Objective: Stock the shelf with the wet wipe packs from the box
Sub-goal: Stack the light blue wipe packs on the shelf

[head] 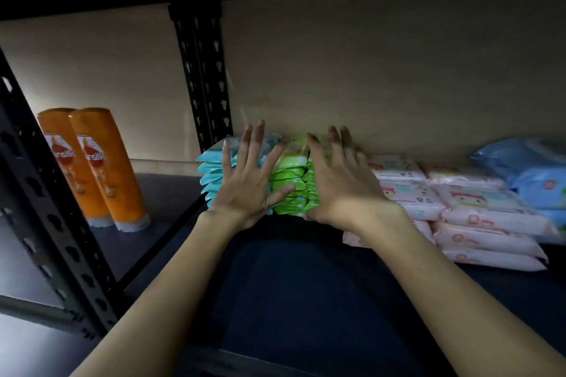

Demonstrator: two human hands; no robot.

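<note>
Both arms reach deep into the shelf [291, 285], and both hands are spread flat with straight fingers. The left hand [249, 190] presses against the front of the blue wet wipe packs [211, 174], its thumb stretching across onto the green wet wipe packs [291, 180] just beside them. The right hand [340, 184] lies over the right side of that green stack, fingers fanned and pointing toward the back wall [367, 70]. Neither hand curls round anything; both are open and pushing.

The blue and green stacks stand touching each other near the centre of the view, tight against the back wall, the blue one at 9 o'clock from the green. At 3 o'clock from the hands lie the pink wet wipe packs [477, 217], piled flat in several layers and touching the green stack's right side behind the right hand. Farther out at 3 o'clock, at the frame edge, sit larger pale blue packs [533, 174].

Over at 9 o'clock, well apart from the wipes, two orange Sunsilk bottles [98, 165] stand cap-down, side by side and leaning together, in the neighbouring bay beyond a black perforated upright [203, 76].
</note>
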